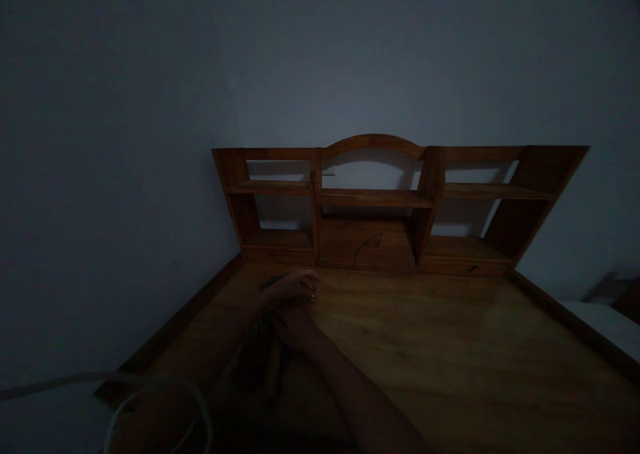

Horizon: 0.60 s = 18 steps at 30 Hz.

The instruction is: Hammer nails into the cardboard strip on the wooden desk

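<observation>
In dim light, my left hand point(295, 286) is over the left part of the wooden desktop point(425, 327), its fingers curled beside a small shiny thing too dark to name. Just below it, my right hand point(294, 326) rests against a dark bundle point(263, 321); its fingers are bent and partly lost in shadow. A pale brown, upright-looking strip point(273, 367) runs down from the bundle toward me. What either hand grips cannot be made out.
A wooden shelf unit point(373, 197) with open compartments stands at the back against the wall. Pale cables point(100, 377) loop across the lower left. Raised wooden edges point(560, 321) border the desktop. Something white point(607, 321) lies beyond its right side.
</observation>
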### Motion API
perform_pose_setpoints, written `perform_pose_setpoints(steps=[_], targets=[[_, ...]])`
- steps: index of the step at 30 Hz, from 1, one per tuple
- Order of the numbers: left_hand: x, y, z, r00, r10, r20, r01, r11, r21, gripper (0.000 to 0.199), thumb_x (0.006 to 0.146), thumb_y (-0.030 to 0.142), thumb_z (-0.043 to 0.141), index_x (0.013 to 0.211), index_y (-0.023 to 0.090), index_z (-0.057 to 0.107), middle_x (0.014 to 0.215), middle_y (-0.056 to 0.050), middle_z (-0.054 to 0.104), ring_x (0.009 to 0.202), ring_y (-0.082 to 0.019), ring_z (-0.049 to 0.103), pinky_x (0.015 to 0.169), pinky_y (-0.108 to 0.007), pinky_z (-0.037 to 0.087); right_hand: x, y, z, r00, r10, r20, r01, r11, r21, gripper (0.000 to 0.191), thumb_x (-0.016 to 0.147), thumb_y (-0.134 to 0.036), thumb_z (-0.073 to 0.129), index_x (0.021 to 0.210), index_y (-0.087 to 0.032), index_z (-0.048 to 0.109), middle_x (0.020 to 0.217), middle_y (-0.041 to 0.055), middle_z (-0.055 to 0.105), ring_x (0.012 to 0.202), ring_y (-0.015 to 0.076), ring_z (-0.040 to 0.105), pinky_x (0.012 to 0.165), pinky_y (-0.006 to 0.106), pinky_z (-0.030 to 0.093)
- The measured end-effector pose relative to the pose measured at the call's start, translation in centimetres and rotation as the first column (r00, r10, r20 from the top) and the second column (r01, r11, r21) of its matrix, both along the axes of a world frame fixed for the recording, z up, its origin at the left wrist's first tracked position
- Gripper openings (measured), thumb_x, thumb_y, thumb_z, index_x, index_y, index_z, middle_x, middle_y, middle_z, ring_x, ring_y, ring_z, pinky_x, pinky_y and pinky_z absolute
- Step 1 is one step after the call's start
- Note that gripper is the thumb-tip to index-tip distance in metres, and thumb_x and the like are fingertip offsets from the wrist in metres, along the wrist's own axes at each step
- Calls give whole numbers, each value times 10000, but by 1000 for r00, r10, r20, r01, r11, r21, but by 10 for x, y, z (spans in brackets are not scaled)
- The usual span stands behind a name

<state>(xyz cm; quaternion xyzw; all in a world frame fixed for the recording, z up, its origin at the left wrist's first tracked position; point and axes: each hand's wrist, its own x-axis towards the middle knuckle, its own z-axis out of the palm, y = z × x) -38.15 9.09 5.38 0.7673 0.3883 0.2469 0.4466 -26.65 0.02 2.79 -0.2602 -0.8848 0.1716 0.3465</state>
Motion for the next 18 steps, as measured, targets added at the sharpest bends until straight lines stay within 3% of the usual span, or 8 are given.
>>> perform_pose_setpoints(steps=[7, 13, 18], targets=[[2, 2, 0, 997, 68, -32, -68, 998, 16, 405, 670, 278, 735, 1035, 157, 609, 831, -43, 697, 774, -167, 645, 675, -247, 471, -1, 0, -1, 1000, 3, -11, -3, 1000, 4, 286, 934, -185, 435, 1166, -192, 602, 1200, 72, 629, 1114, 204, 548, 972, 341, 381], [2, 5, -1, 996, 81, -32, -81, 997, 10, 527, 683, 279, 719, 1177, 167, 573, 837, -36, 699, 764, -162, 650, 664, -239, 468, -1, 2, -2, 1000, 18, -17, -18, 1000, 13, 307, 939, -175, 416, 1198, -201, 580, 1229, 59, 614, 1143, 190, 529, 986, 330, 376], [0, 10, -6, 990, 114, -77, -112, 993, 30, 345, 653, 284, 722, 958, 133, 668, 815, -41, 709, 763, -164, 646, 694, -246, 477, -2, 2, -4, 1000, 15, -15, -15, 1000, 9, 311, 936, -184, 424, 1205, -203, 578, 1239, 67, 607, 1155, 201, 520, 999, 349, 366]])
